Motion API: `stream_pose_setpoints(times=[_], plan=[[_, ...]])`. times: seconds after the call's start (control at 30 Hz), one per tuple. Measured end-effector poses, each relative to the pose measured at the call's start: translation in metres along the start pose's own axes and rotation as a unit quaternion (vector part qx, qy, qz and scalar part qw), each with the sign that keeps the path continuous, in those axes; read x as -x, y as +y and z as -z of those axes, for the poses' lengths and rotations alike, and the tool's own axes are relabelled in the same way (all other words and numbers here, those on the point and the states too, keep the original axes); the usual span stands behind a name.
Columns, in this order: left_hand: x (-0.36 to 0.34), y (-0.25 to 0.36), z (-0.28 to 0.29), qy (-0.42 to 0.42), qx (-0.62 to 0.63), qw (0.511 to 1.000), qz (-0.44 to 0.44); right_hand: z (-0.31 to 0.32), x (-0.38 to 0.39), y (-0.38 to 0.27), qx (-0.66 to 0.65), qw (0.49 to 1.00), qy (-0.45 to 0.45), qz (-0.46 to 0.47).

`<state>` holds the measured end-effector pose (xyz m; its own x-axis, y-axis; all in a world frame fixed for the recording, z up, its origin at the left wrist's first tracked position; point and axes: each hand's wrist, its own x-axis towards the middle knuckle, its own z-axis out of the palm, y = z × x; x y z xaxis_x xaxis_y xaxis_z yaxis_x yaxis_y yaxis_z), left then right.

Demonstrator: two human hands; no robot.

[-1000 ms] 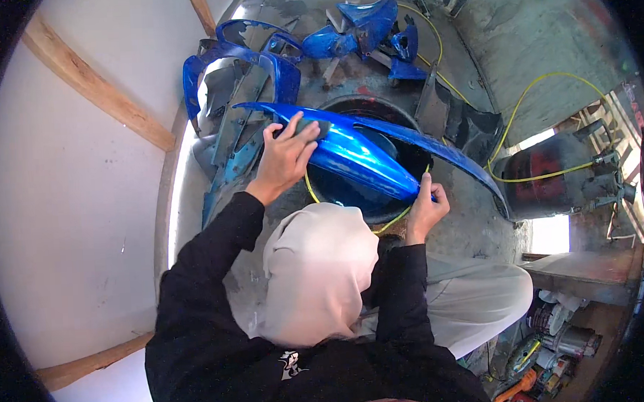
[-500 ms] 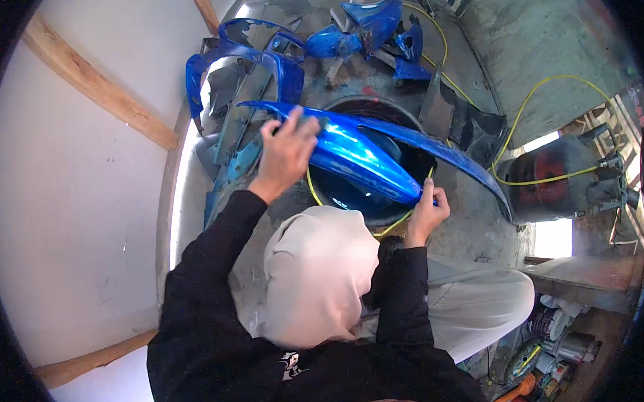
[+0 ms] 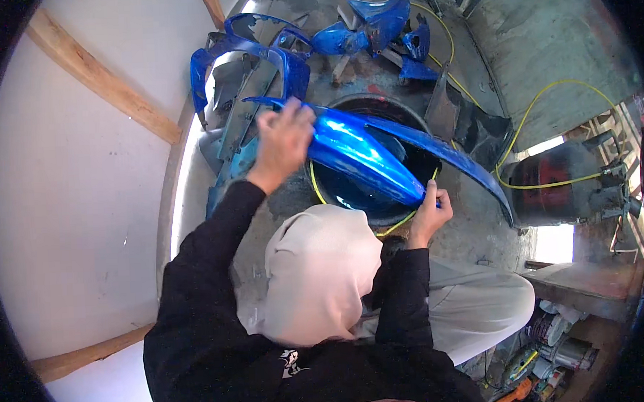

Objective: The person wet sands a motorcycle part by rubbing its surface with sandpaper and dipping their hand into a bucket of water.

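Note:
A glossy blue motorcycle fairing panel (image 3: 367, 154), long and pointed with a thin curved arm, is held slantwise over a round black tub (image 3: 355, 97) of dark liquid. My right hand (image 3: 433, 209) pinches the panel's narrow near-right end between thumb and fingers. At its far-left end, my left hand (image 3: 283, 141) presses down with curled, slightly blurred fingers. Whatever may lie under those fingers is hidden. Part of the tub's inside is covered by the panel.
Several blue fairing pieces (image 3: 379, 29) lie beyond the tub, with a curved blue frame piece (image 3: 287, 66) at far left. A yellow hose (image 3: 530, 102) runs to a dark tank (image 3: 551, 180) at right. A white wall (image 3: 77, 197) bounds the left; tools and cans (image 3: 558, 352) sit lower right.
My left hand has shifted slightly on the panel's far-left end, and a dark patch seen near its fingertips no longer shows. The right hand keeps its grip.

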<state>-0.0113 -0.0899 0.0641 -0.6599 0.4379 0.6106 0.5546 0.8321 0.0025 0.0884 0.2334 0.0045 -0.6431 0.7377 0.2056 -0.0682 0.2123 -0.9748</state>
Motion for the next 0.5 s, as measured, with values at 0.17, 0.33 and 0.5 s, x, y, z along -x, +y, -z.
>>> stream_pose_setpoints(times=[0.17, 0.33, 0.5], plan=[[-0.006, 0.002, -0.004, 0.041, 0.043, 0.991, 0.116, 0.002, 0.002, 0.001, 0.004, 1.0, -0.005, 0.019], [-0.012, 0.003, -0.009, -0.018, 0.158, 0.982, -0.105, 0.002, 0.003, 0.003, 0.001, 1.0, -0.006, 0.018], [-0.017, 0.005, -0.01, 0.043, -0.005, 0.997, 0.07, 0.002, 0.002, 0.004, 0.002, 1.0, -0.006, 0.02]])
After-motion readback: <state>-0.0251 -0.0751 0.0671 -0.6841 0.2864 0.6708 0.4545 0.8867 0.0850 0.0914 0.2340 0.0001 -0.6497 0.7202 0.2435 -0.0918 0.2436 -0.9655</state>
